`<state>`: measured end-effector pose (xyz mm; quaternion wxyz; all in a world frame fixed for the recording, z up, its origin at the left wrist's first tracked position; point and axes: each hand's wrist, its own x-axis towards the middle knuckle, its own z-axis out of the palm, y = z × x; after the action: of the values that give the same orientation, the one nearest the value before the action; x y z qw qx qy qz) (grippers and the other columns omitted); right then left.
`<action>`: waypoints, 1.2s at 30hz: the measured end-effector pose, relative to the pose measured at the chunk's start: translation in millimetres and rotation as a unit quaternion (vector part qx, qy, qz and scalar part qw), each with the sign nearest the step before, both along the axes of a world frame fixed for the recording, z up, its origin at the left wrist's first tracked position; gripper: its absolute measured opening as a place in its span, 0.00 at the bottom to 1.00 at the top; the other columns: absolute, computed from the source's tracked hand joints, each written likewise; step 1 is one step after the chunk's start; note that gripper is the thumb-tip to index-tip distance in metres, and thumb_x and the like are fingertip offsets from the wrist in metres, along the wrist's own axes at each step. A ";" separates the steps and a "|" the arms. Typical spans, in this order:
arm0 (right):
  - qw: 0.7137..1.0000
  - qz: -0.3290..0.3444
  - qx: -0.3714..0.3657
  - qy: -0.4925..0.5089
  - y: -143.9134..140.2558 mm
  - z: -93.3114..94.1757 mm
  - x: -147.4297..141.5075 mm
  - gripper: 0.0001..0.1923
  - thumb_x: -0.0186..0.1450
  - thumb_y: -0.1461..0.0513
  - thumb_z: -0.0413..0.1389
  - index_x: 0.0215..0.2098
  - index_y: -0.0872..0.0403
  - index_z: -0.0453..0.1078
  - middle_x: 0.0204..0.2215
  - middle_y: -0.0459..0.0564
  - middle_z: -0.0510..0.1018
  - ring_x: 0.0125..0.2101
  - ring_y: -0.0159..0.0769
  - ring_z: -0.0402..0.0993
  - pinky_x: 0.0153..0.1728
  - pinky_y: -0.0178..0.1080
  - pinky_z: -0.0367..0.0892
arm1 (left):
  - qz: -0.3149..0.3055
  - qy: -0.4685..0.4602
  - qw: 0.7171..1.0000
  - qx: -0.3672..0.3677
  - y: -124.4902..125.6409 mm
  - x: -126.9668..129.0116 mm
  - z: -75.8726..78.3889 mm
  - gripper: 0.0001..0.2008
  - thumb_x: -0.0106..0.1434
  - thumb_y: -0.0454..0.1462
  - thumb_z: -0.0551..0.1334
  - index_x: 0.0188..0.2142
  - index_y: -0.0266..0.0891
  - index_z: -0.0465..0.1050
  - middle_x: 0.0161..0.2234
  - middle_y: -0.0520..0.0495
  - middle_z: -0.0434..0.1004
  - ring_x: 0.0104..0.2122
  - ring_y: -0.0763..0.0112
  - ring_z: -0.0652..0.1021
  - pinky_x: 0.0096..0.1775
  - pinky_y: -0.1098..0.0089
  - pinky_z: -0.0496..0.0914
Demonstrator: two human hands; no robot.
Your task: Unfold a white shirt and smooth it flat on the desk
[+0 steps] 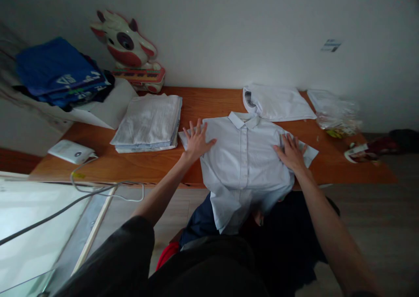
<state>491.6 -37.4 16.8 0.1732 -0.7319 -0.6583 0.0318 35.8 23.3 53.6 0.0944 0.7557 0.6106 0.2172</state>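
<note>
A white button-up shirt (225,153) lies front side up on the wooden table (209,98), collar toward the wall and lower end hanging over the front edge. On its left shoulder and sleeve area rests my left hand (197,141), fingers spread flat. My right hand (292,153) lies on the opposite sleeve, fingers also apart. Neither hand grips the cloth. Just left of my left hand sits a stack of folded white clothes (147,120). Behind the shirt, close to the wall, is another folded white garment (281,103).
A white box (114,105) heaped with blue clothes (59,72) stands at the left, beside a cow-shaped toy keyboard (131,52). A white device (72,151) trails a cable over the edge. Clear plastic packaging (340,114) and a dark red bottle-like object (369,151) lie at right.
</note>
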 end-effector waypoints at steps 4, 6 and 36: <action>0.954 -0.091 0.261 0.116 -81.5 -17.1 -27.6 0.26 0.76 0.45 0.50 0.57 0.54 0.74 0.55 0.65 0.78 0.61 0.57 0.72 0.68 0.64 0.60 | -0.039 -0.176 0.979 0.097 -93.5 5.7 4.5 0.12 0.75 0.45 0.61 0.50 0.44 0.78 0.50 0.41 0.83 0.55 0.53 0.78 0.62 0.49 0.68; 0.885 -0.223 0.353 0.207 -135.1 -46.4 -50.2 0.25 0.74 0.43 0.54 0.54 0.54 0.72 0.51 0.63 0.77 0.56 0.57 0.75 0.62 0.62 0.68 | -0.032 -0.258 0.963 0.074 -161.8 17.9 -14.0 0.08 0.73 0.44 0.64 0.38 0.45 0.75 0.37 0.46 0.80 0.42 0.58 0.79 0.52 0.56 0.72; 0.737 -0.163 -0.025 0.656 -275.3 15.2 -78.6 0.44 0.59 0.48 0.74 0.72 0.42 0.70 0.66 0.51 0.79 0.59 0.56 0.80 0.53 0.46 0.78 | 0.108 -0.430 0.888 -0.119 -265.0 91.6 -118.0 0.17 0.63 0.37 0.68 0.51 0.44 0.70 0.45 0.45 0.77 0.46 0.58 0.79 0.52 0.57 0.73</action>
<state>413.0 -312.7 31.9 0.5460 -0.6298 -0.2513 0.4921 127.5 -241.7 -64.4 0.4132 0.5003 0.6095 0.4554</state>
